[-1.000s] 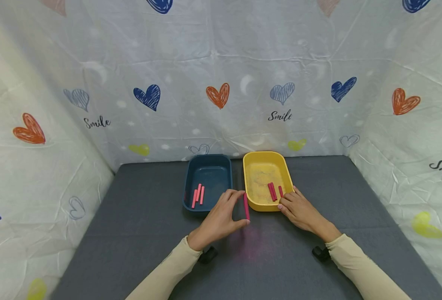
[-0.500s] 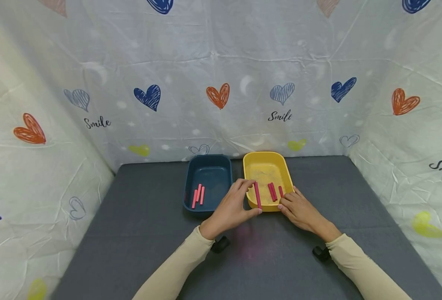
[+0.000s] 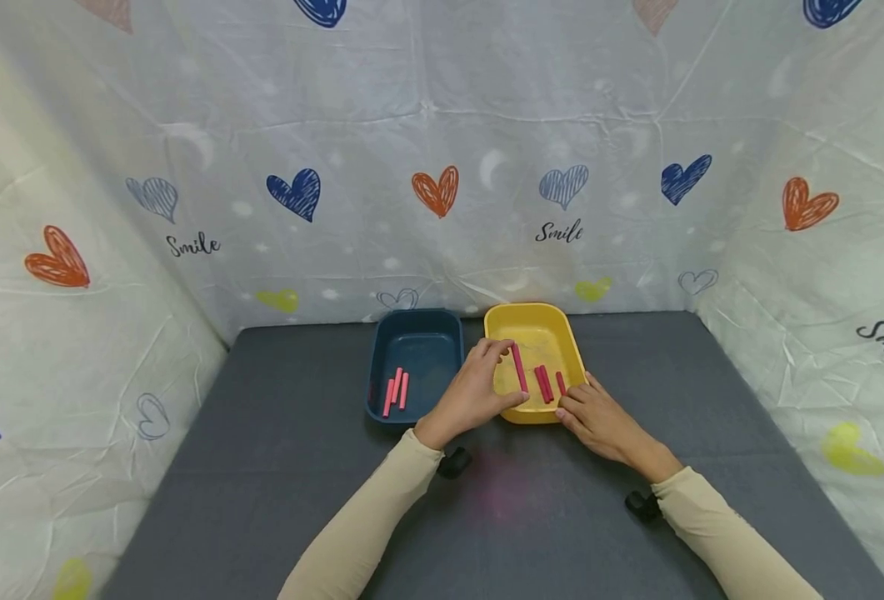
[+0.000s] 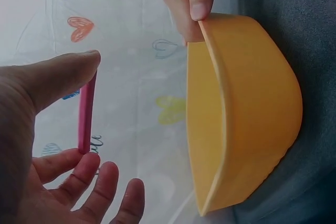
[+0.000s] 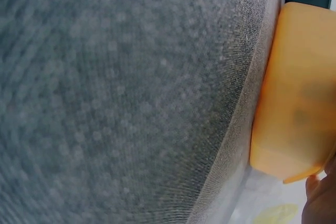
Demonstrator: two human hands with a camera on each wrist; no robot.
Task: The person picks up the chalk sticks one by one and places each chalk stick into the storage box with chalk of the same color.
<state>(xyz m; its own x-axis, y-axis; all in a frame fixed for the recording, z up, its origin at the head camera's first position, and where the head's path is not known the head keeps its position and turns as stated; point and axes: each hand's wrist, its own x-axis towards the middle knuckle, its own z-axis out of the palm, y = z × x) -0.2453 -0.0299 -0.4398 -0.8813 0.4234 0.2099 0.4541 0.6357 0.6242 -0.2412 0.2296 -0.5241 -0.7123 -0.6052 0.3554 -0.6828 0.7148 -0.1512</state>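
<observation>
My left hand [image 3: 471, 396] pinches a magenta chalk stick [image 3: 520, 367] lengthwise, thumb at one end and fingertip at the other. In the head view the stick overlaps the left part of the yellow tray [image 3: 529, 306]; the left wrist view shows this chalk [image 4: 86, 114] held above the tray's rim. At the tray's near right corner my right hand [image 3: 606, 425] grips the rim, thumb outside. Inside the tray lie two chalk sticks [image 3: 543, 383] side by side and another one [image 3: 561, 382] partly hidden by the right fingers.
A dark blue tray [image 3: 428, 350] stands left of the yellow one, with three lighter pink chalk sticks [image 3: 397, 392] inside. Pink dust [image 3: 497, 483] marks the grey tablecloth [image 3: 299, 450]. A printed curtain [image 3: 367, 250] closes off the back and sides.
My left hand has carried the chalk stick rightward and away from me, from the gap between the trays to over the yellow tray. The right hand has stayed on the rim.
</observation>
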